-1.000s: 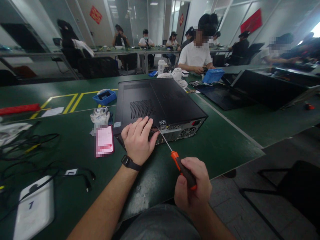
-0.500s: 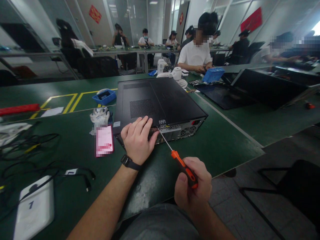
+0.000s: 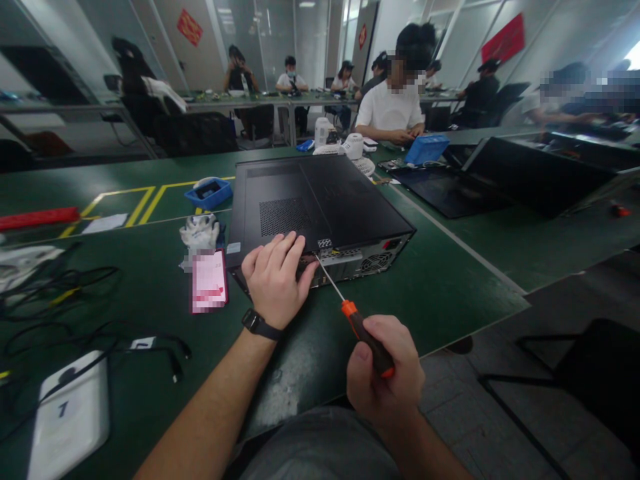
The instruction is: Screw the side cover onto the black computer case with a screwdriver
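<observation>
A black desktop computer case (image 3: 350, 200) lies flat on the green table, its rear panel with a fan grille and metal slots facing me. My left hand (image 3: 275, 273) holds its near rear edge, fingers bent over the top cover and thumb down by the rear panel. In my right hand (image 3: 393, 367) is a screwdriver (image 3: 365, 337) with a dark and orange handle, fingers and thumb closed round it. Its thin shaft slants up and left to the rear edge beside my left thumb. The tip is too small to make out, and so is any screw there.
Left of the case lie a phone (image 3: 209, 283), white gloves (image 3: 200, 232) and a blue tray (image 3: 210, 193). Black cables (image 3: 100, 333) and a white device (image 3: 70, 413) are nearer me. Across the table a person (image 3: 393, 110) sits by a blue box (image 3: 427, 150) and black panels.
The screwdriver handle has turned in my right hand, so its orange side strip shows less. My left hand and the computer case have stayed in place.
</observation>
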Tool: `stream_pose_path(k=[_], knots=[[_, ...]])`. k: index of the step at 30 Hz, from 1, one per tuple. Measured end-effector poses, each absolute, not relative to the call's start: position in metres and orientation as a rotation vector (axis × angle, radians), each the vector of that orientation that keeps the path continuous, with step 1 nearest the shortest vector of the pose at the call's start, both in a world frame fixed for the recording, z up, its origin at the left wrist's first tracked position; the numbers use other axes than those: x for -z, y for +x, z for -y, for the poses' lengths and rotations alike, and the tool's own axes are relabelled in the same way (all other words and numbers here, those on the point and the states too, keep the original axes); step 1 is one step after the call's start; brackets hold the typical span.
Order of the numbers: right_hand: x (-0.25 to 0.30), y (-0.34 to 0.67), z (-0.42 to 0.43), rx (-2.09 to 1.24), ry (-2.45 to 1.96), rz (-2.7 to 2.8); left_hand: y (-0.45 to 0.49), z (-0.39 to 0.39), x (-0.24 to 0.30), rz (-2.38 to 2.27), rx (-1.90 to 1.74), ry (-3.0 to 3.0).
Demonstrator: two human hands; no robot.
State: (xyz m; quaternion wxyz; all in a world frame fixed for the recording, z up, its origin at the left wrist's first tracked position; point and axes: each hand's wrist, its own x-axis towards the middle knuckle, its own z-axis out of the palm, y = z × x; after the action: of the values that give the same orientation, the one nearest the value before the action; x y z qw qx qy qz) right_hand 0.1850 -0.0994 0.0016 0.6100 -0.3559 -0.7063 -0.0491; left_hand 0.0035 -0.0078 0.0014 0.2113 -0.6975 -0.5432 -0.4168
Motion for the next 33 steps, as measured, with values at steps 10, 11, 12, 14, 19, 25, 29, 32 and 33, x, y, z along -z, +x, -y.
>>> stream_pose_path(k=[10, 11, 12, 14, 19, 25, 29, 32, 33], knots=[[-0.0012, 0.1848, 0.1001, 0.067, -0.811, 1.642, 0.0038, 0.0081, -0.0011, 1.501, 1.151, -1.924], [-0.0019, 0.1844, 0.1002, 0.068, -0.817, 1.648, 0.0037, 0.0079, -0.0011, 1.501, 1.152, -1.925], [-0.0024, 0.1841, 0.1003, 0.070, -0.825, 1.654, 0.0036, 0.0077, -0.0011, 1.502, 1.153, -1.926], [-0.0023, 0.1838, 0.1006, 0.089, -0.829, 1.649, 0.0035, 0.0073, -0.0011, 1.499, 1.154, -1.924], [0.0014, 0.1840, 0.1023, 0.125, -0.896, 1.598, 0.0042, 0.0076, -0.0019, 1.472, 1.136, -1.897], [-0.0014, 0.1836, 0.1009, 0.109, -0.856, 1.624, 0.0038, 0.0074, -0.0011, 1.479, 1.132, -1.908], [-0.0037, 0.1819, 0.1000, 0.127, -0.831, 1.628, 0.0035, 0.0071, -0.0006, 1.482, 1.147, -1.913], [-0.0039, 0.1819, 0.1015, 0.167, -0.871, 1.616, 0.0034, 0.0070, -0.0009, 1.478, 1.142, -1.912], [-0.0037, 0.1822, 0.1022, 0.171, -0.897, 1.616, 0.0033, 0.0069, -0.0009, 1.480, 1.138, -1.914]])
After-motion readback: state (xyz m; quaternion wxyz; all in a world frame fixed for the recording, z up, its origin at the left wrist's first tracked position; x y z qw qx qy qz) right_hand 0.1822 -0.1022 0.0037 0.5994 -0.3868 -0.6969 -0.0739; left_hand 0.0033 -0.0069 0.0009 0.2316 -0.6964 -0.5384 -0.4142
